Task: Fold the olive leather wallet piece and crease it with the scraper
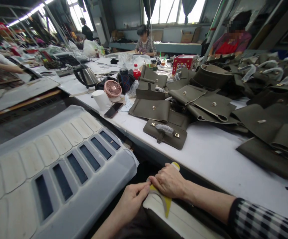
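Left hand [131, 199] and right hand [169, 181] pinch a yellow strip [167, 203] on a white edge [181, 219]; uneven pull toward 7 o'clock could skew it.

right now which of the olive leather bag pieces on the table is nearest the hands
The flat flap piece with two gold fittings and a plastic-wrapped strap across it. It lies alone at the white table's near edge, just beyond the right hand; the other pieces are piled farther back.
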A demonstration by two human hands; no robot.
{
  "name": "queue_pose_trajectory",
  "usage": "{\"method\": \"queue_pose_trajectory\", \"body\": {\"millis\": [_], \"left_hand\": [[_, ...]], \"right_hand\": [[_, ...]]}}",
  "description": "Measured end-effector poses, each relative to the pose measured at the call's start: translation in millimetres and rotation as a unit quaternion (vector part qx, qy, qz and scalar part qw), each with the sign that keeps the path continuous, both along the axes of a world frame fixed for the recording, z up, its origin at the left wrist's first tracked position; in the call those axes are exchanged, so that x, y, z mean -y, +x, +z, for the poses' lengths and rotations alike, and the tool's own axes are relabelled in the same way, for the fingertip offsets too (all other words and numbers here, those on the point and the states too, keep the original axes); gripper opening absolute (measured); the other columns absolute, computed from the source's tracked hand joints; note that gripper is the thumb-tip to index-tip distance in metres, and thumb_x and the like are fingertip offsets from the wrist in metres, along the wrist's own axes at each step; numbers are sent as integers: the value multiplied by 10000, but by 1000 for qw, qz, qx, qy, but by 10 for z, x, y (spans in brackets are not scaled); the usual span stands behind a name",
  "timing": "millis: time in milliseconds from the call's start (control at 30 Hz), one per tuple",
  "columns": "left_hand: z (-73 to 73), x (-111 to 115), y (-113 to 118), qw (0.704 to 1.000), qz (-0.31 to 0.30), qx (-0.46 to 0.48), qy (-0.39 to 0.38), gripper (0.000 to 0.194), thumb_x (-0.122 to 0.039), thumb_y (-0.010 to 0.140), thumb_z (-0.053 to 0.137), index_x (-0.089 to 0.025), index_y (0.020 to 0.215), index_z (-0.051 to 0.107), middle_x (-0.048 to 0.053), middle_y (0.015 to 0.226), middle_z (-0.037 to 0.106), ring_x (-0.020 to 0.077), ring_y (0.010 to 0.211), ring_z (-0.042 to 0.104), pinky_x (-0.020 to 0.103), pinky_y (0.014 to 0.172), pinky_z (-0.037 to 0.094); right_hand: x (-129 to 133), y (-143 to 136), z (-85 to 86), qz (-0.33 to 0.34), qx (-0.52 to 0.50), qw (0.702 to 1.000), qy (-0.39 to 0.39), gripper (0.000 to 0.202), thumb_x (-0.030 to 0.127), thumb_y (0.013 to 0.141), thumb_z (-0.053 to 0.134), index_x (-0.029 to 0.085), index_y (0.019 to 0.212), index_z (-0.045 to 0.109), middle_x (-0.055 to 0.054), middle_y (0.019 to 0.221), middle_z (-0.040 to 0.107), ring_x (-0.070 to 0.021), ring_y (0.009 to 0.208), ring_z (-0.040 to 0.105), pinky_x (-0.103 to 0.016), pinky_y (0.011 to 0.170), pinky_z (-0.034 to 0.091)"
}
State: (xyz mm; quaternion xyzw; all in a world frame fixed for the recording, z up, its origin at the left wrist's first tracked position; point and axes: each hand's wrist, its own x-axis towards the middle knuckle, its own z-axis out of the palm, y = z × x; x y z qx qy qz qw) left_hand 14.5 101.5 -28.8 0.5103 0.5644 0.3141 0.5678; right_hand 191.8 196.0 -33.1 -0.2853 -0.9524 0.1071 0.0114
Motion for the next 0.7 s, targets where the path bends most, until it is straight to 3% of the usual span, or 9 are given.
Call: {"method": "queue_pose_trajectory", "body": {"millis": [133,267,367,500,600,700], "left_hand": [[-152,-67,0,980,38,170,-94,451,-517,907,544,-117,975,741,69,883,708,204,799,582,298,734,426],[-237,-117,38,963,34,240,-120,412,-448,883,604,-125,1112,721,98,969,716,228,911,607,317,806,442],[-262,-149,38,961,21,239,-140,397,-384,863,640,-153,1180,699,97,1068,723,238,997,616,320,872,431],[-288,-181,55,977,24,180,-114,387,-391,837,675,-170,1152,718,86,1091,734,227,945,631,308,835,433],[-292,-210,91,986,36,140,-88,375,-407,833,675,-161,1108,739,84,1042,748,229,913,637,305,809,443],[-297,-209,127,983,48,146,-105,414,-442,811,704,-153,1106,735,91,1051,746,237,938,645,309,839,454]], "right_hand": [[80,32,17,-28,10,999,-12,626,375,1046,219,187,658,672,-58,677,737,-174,604,656,-351,617,237],[138,107,-8,-67,16,997,-31,625,378,1048,209,200,677,679,-51,716,752,-188,631,680,-351,630,267],[192,265,-71,-125,26,990,-52,662,406,1049,196,207,641,678,-59,684,745,-193,628,688,-347,635,301],[211,549,-104,-229,44,968,-90,706,471,1038,167,216,629,683,-80,672,735,-216,637,690,-335,597,307],[127,731,-43,-304,50,942,-137,689,545,1013,178,218,693,694,-94,731,739,-253,697,685,-335,604,333],[27,898,108,-344,-13,903,-255,627,632,966,268,197,760,668,-89,787,724,-247,743,656,-330,639,393]]}}
